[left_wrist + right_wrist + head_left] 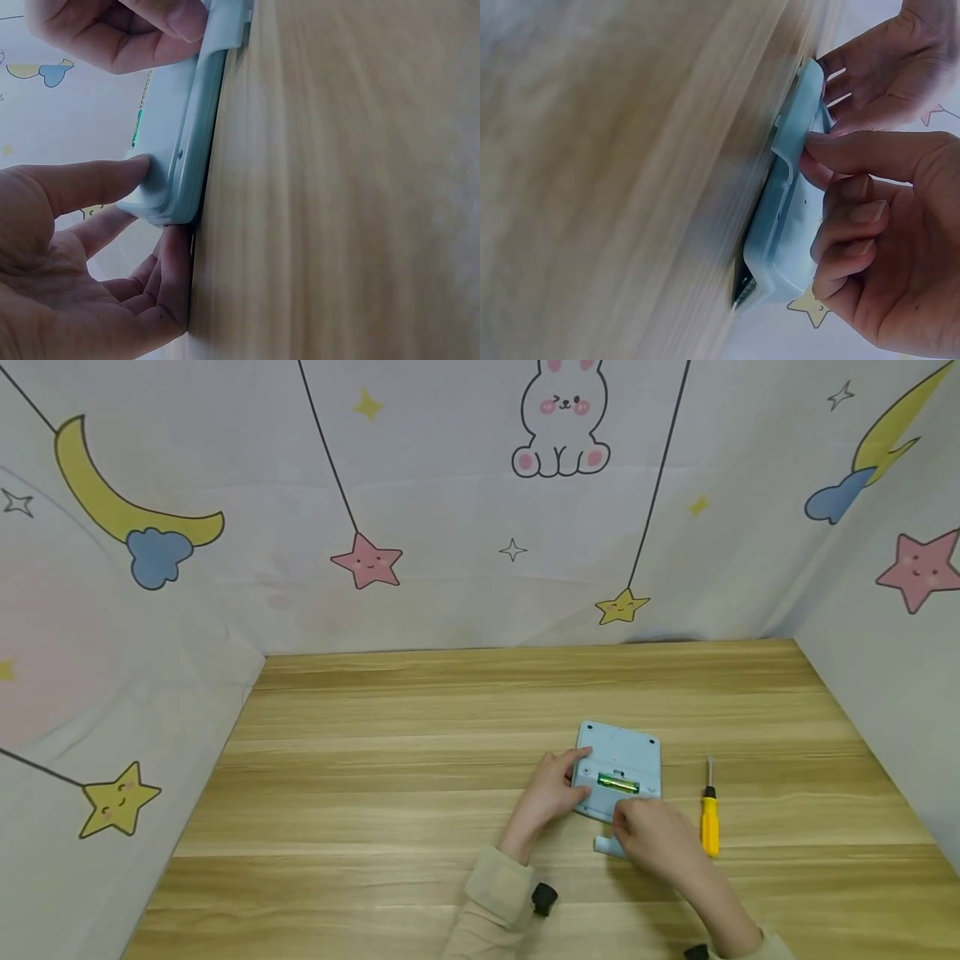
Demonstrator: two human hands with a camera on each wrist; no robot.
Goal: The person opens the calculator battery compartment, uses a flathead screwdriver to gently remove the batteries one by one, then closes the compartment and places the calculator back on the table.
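Observation:
A light blue calculator [621, 747] lies back side up on the table, its battery slot uncovered. In the slot sits a green battery [618, 785]. My left hand [550, 789] grips the calculator's left edge, thumb on the back face and fingers along the side, as the left wrist view shows. Between thumb and index finger, my right hand [660, 837] pinches a light blue battery cover [799, 112] at the calculator's near edge. The other right fingers are curled in. Part of the cover is hidden behind the right hand in the head view.
To the right of the calculator lies a screwdriver [710, 827] with a yellow handle, its tip pointing away. The wood-grain table [375, 777] is bordered by a printed cloth backdrop [450, 602] at the back and both sides.

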